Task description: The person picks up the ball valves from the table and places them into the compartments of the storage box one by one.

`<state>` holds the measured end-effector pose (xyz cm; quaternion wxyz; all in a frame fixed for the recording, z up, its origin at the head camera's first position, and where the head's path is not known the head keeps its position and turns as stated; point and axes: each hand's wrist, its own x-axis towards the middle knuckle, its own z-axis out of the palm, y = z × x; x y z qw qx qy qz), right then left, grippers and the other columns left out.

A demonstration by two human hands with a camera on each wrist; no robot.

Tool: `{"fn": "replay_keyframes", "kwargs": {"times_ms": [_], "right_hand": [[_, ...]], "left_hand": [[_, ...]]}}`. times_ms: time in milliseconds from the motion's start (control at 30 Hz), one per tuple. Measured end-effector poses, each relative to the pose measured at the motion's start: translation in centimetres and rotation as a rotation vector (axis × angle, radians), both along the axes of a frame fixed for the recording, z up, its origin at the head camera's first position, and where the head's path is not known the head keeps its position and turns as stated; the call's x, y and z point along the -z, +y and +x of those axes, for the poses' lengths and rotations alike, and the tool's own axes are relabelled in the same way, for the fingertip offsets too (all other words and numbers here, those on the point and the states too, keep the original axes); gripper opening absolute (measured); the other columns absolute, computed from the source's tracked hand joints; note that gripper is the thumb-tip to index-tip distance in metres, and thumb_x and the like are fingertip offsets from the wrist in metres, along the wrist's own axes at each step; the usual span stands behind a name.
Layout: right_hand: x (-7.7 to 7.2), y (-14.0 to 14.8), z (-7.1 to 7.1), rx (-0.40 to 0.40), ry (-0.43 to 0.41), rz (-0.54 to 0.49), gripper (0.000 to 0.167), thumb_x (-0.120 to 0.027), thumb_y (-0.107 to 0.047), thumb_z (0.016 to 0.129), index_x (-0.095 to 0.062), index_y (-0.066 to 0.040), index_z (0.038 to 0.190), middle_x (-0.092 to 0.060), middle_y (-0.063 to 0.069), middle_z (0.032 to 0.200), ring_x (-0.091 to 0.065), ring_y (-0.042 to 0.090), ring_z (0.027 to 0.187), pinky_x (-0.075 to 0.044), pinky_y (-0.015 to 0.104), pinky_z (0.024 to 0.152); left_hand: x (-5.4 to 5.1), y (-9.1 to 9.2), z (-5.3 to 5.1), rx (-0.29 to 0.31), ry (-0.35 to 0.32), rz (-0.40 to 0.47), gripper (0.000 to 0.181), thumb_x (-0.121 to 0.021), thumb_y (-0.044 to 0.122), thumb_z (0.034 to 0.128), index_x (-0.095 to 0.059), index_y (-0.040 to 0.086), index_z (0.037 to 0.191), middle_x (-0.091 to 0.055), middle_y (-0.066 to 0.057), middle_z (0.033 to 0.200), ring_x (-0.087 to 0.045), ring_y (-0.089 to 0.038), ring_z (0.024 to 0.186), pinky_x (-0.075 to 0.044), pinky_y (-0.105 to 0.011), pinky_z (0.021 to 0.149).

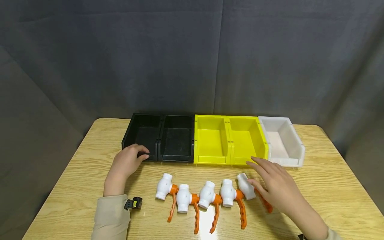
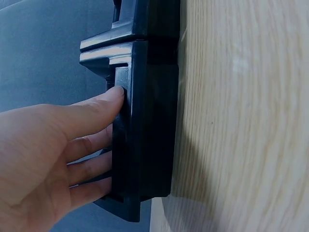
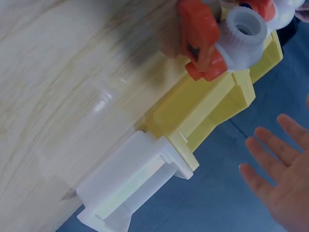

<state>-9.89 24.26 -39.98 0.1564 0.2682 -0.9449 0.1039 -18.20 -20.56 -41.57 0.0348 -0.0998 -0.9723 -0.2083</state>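
Note:
My left hand (image 1: 127, 163) is at the front edge of the leftmost black bin (image 2: 159, 121). In the left wrist view its thumb (image 2: 104, 99) lies on the front lip and the other fingers reach behind the wall, so it grips the bin there; the fingertips are hidden. My right hand (image 1: 277, 185), fingers spread and holding nothing, hovers above the rightmost ball valve (image 1: 246, 186) and partly covers its orange handle. Several white ball valves with orange lever handles lie in a row, among them a second ball valve (image 1: 228, 193) just left of it.
Behind the valves stands a row of bins: a second black bin (image 1: 177, 140), two yellow bins (image 1: 211, 160) side by side, and a white bin (image 1: 285, 162) at the right end. All rest on a wooden table (image 1: 75, 186) with a grey curtain (image 1: 180, 60) behind.

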Motion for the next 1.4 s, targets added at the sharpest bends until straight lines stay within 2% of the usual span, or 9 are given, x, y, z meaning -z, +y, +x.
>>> {"fn": "replay_keyframes", "kwargs": {"times_ms": [167, 367, 500, 833, 1067, 1400], "right_hand": [[0.5, 0.3, 0.2, -0.111, -0.007, 0.047, 0.049, -0.066, -0.041, 0.095, -0.061, -0.010, 0.133, -0.055, 0.012, 0.139, -0.055, 0.033, 0.121, -0.044, 0.055, 0.099], [0.8, 0.6, 0.5, -0.192, -0.020, 0.062, 0.053, -0.076, -0.035, 0.087, -0.062, -0.012, 0.132, -0.056, 0.012, 0.138, -0.056, 0.032, 0.120, -0.046, 0.055, 0.098], [1.0, 0.5, 0.5, -0.225, -0.033, 0.088, 0.056, -0.079, -0.037, 0.083, -0.062, -0.014, 0.132, -0.057, 0.010, 0.137, -0.056, 0.029, 0.121, -0.046, 0.052, 0.098], [0.9, 0.9, -0.1, -0.286, -0.087, 0.158, 0.076, -0.086, -0.041, 0.073, -0.057, -0.012, 0.137, -0.055, 0.012, 0.140, -0.054, 0.031, 0.124, -0.043, 0.056, 0.100], [1.1, 1.1, -0.6, -0.313, -0.156, 0.140, 0.077, -0.086, -0.040, 0.074, -0.056, -0.011, 0.139, -0.053, 0.012, 0.141, -0.054, 0.032, 0.124, -0.046, 0.056, 0.099], [1.8, 1.2, -1.5, -0.295, -0.277, 0.170, 0.078, -0.088, -0.036, 0.074, -0.055, -0.009, 0.139, -0.051, 0.015, 0.143, -0.054, 0.034, 0.125, -0.045, 0.057, 0.100]], "left_hand": [[0.0, 0.0, 0.0, 0.001, -0.003, -0.005, 0.016, -0.072, 0.015, 0.0923, -0.074, 0.008, 0.106, -0.069, -0.014, 0.110, -0.065, -0.035, 0.100, -0.051, -0.054, 0.084], [0.0, -0.1, 0.0, -0.004, -0.013, -0.008, 0.015, -0.072, 0.016, 0.0920, -0.075, 0.009, 0.105, -0.069, -0.013, 0.107, -0.065, -0.036, 0.100, -0.052, -0.054, 0.084], [-0.1, 0.0, 0.1, -0.002, -0.010, -0.016, 0.014, -0.072, 0.015, 0.0916, -0.075, 0.009, 0.104, -0.069, -0.012, 0.105, -0.066, -0.035, 0.098, -0.052, -0.054, 0.083], [-0.1, 0.2, 0.1, 0.007, 0.013, -0.031, 0.014, -0.073, 0.015, 0.0908, -0.075, 0.009, 0.103, -0.069, -0.011, 0.103, -0.066, -0.033, 0.096, -0.052, -0.052, 0.082], [-0.1, 0.1, 0.1, 0.000, -0.001, -0.023, 0.014, -0.073, 0.016, 0.0909, -0.075, 0.009, 0.104, -0.069, -0.011, 0.105, -0.065, -0.034, 0.097, -0.052, -0.053, 0.082], [0.2, 0.1, 0.0, 0.000, 0.005, -0.027, 0.014, -0.073, 0.016, 0.0907, -0.075, 0.010, 0.103, -0.069, -0.011, 0.103, -0.066, -0.033, 0.095, -0.053, -0.052, 0.079]]}}
